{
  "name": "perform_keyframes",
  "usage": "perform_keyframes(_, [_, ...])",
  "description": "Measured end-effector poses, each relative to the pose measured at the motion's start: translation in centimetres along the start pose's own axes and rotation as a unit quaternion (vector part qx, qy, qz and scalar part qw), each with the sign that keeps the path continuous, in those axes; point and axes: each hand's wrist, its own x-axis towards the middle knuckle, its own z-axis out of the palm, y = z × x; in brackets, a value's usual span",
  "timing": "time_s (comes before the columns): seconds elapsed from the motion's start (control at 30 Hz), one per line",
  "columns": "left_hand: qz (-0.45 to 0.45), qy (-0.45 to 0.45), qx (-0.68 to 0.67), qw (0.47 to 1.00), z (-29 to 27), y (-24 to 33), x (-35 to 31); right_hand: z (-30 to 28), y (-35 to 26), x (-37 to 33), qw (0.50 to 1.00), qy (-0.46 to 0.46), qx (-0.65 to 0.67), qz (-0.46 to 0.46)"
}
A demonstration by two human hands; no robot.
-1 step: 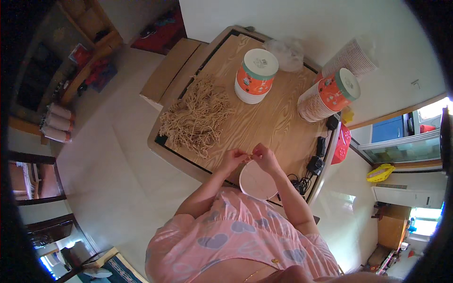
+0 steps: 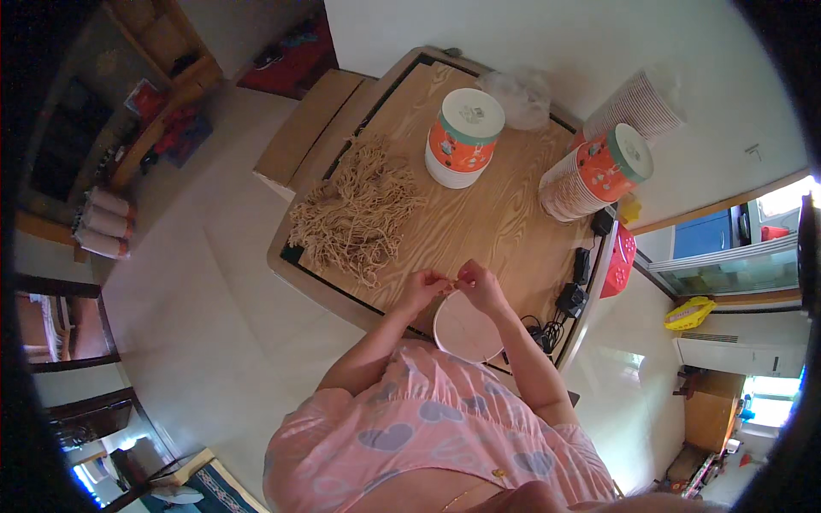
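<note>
Over the far rim of a white paper bucket (image 2: pixel 469 329), my two hands meet with their fingertips pinched together. My left hand (image 2: pixel 425 289) and my right hand (image 2: pixel 481 287) both grip a tan cord (image 2: pixel 451 285), of which only a small bit shows. The bucket rests at the table's near edge, against my body, its mouth turned up toward me. To the left lies a loose heap of tan cords (image 2: pixel 359 214). Beyond my hands stands an upside-down stack of orange and white paper buckets (image 2: pixel 463 141).
Another bucket stack (image 2: pixel 599 171) leans at the right, with more nested buckets (image 2: pixel 637 107) behind it. Black adapters and cables (image 2: pixel 569 301) lie along the right edge of the wooden table (image 2: pixel 466 231). A clear plastic bag (image 2: pixel 519 97) sits by the wall; a cardboard box (image 2: pixel 312 128) adjoins the left side.
</note>
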Motion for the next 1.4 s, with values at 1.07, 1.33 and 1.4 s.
perform_keyframes(1.07, [0.035,-0.017,-0.049,0.998,0.3,0.3,-0.4,-0.4,-0.2,0.0,0.998,-0.050,-0.027,0.040])
perform_keyframes(1.33, [0.011,-0.011,-0.003,1.000,0.4,0.8,-0.4,-0.4,-0.7,-0.2,0.999,-0.032,-0.034,0.022])
perform_keyframes(1.4, [0.004,-0.003,-0.020,1.000,0.5,0.8,-0.5,-0.3,-0.9,-0.1,0.998,-0.031,-0.046,0.022])
